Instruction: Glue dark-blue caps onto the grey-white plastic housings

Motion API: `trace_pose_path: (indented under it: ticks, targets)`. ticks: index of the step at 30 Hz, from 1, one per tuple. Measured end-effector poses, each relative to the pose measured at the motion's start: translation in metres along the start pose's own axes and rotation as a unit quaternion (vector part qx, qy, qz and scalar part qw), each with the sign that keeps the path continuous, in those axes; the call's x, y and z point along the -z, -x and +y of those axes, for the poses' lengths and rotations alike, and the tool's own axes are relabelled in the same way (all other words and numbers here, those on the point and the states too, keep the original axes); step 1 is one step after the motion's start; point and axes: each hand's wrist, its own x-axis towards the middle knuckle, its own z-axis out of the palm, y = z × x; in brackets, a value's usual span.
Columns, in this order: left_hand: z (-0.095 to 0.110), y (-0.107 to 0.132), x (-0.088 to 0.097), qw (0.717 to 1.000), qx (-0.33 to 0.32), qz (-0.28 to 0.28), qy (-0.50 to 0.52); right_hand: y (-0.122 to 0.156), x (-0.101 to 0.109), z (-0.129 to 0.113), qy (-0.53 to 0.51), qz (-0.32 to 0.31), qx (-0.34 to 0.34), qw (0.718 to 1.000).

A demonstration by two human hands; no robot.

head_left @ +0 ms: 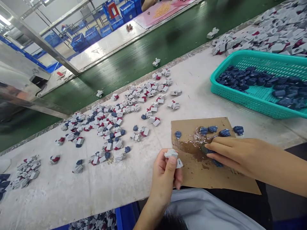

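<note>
My left hand (165,172) is closed on a small light-grey plastic part (171,153), pinched between thumb and fingers at the near left edge of a brown cardboard sheet (192,177). Over that sheet, my right hand (226,150) has its fingers bent together at a dark roundish thing (204,148), mostly hidden under the fingertips. A wet, shiny brown patch (192,145) spreads beside those fingertips. Around it lie several dark blue plastic pieces (224,132), and another blue piece (217,163) shows just below my right hand.
Grey parts with red and blue bits (105,124) are scattered across the white table (67,188). A teal basket (242,100) of blue pieces stands right, before a big heap of grey parts (275,35). Behind runs a green conveyor belt (134,60). Below the edge sits a blue bin (126,217).
</note>
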Motion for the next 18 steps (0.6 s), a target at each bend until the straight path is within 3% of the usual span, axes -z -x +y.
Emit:
trace_pose_path:
  ticks: [3, 8, 11, 13, 15, 18]
  targets:
    - [0.003, 0.001, -0.003, 0.999, -0.033, 0.024, -0.006, -0.004, -0.009, -0.002, 0.067, -0.006, 0.088, 0.994]
    - [0.007, 0.002, -0.005, 0.999, 0.001, 0.029, 0.046, -0.007, -0.011, -0.002, 0.022, -0.001, 0.083, 0.996]
    - [0.005, 0.002, -0.007, 0.996, -0.025, 0.048, 0.071, -0.008, -0.006, -0.003, -0.026, -0.020, 0.061, 0.998]
    - [0.004, 0.003, -0.010, 0.995, -0.050, 0.067, 0.054, -0.012, 0.003, -0.011, -0.089, -0.047, 0.019, 0.995]
    - [0.003, 0.004, -0.013, 0.994, -0.067, 0.081, 0.025, -0.017, 0.014, -0.024, -0.181, -0.067, -0.065, 0.979]
    - [0.000, 0.007, -0.017, 0.993, -0.092, 0.075, -0.007, -0.024, 0.026, -0.048, -0.363, -0.091, -0.192, 0.907]
